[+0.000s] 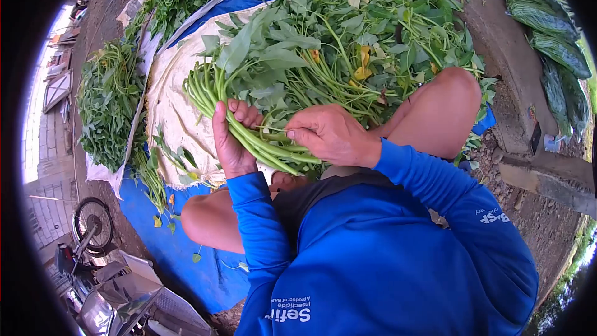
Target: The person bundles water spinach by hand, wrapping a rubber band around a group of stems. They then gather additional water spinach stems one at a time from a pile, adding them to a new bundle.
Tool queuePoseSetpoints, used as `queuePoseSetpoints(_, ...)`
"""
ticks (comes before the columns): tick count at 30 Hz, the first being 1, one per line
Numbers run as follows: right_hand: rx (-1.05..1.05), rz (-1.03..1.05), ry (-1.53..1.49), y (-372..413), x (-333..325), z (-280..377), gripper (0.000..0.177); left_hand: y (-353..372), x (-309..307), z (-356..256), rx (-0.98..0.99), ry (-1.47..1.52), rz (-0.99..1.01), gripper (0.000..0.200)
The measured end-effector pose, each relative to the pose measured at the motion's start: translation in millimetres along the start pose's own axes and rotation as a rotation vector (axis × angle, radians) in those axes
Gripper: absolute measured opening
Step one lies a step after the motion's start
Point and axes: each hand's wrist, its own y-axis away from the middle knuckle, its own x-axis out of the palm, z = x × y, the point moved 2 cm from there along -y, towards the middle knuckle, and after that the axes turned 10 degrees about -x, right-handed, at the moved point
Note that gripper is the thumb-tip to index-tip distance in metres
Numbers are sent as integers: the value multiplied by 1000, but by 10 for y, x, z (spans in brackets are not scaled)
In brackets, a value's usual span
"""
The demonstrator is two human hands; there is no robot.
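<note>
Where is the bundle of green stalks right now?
Head view, centre: the bundle of stalks sits in the left hand, with the right hand on its stem ends, just in front of the leaf pile.

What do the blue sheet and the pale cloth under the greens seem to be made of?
The blue sheet looks like plastic tarpaulin: smooth, faintly glossy, creased. The pale cloth looks like coarse woven sacking, matte and stained; fibre or plastic weave, I cannot tell.
</note>
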Motion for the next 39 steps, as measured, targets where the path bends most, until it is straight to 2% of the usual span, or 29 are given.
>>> queuePoseSetpoints(2, 78, -132, -38, 205, 0, -106, 18, 23, -80, -217, 94, 161, 6, 27)
queuePoseSetpoints(3, 112, -195, -52, 296, -59, -173, 16, 52, -65, -329, 154, 125, -67, 26)
queuePoseSetpoints(4, 205, -252, -31, 335, -279, -341, 17, 80, -100, -425, 183, 73, -106, 26)
queuePoseSetpoints(5, 430, -225, 122, 315, -645, -385, 20, 99, -140, -481, 200, 5, -145, 26)
queuePoseSetpoints(6, 208, -344, 622, 405, -925, -740, 28, 117, -146, -526, 222, -70, -181, 26)
queuePoseSetpoints(7, 253, -421, 1223, 384, -1128, -545, 34, 132, -79, -519, 224, -111, -219, 26)
queuePoseSetpoints(9, 368, -445, 1169, 276, -1515, -975, 31, 84, -28, -425, 215, -181, -287, 26)
queuePoseSetpoints(11, 545, -433, 472, -4, -1484, -1281, 31, -4, 2, -309, 196, -242, -326, 27)
queuePoseSetpoints(13, 663, -387, 298, -226, -1161, -1699, 33, -40, 59, -198, 147, -323, -319, 26)
queuePoseSetpoints(15, 675, -339, 475, -342, -896, -2348, 31, -69, 127, -104, 104, -379, -337, 25)
queuePoseSetpoints(18, 553, -559, 201, -315, -737, -2580, 33, -49, 109, 9, 71, -502, -378, 20)
queuePoseSetpoints(19, 611, -510, 78, -367, -829, -2447, 37, -28, 79, 22, 67, -522, -356, 21)
queuePoseSetpoints(22, 527, -567, -219, -506, -1139, -2036, 44, -7, 63, 60, 79, -548, -354, 21)
queuePoseSetpoints(26, 385, -588, -285, -621, -1463, -1324, 47, -12, 43, 63, 86, -500, -362, 23)
queuePoseSetpoints(30, 133, -626, -67, -692, -1586, -749, 46, -52, 36, 62, 170, -551, -372, 26)
queuePoseSetpoints(31, 201, -599, 153, -693, -1616, -764, 43, -63, 72, 75, 209, -540, -349, 28)
queuePoseSetpoints(35, 51, -630, 616, -649, -1418, -407, 38, -64, 205, 99, 200, -598, -353, 34)
queuePoseSetpoints(38, -49, -537, 765, -604, -1079, -289, 39, -52, 160, 120, 109, -660, -338, 32)
queuePoseSetpoints(39, 58, -448, 523, -578, -906, -248, 33, -72, 116, 155, 107, -695, -320, 30)
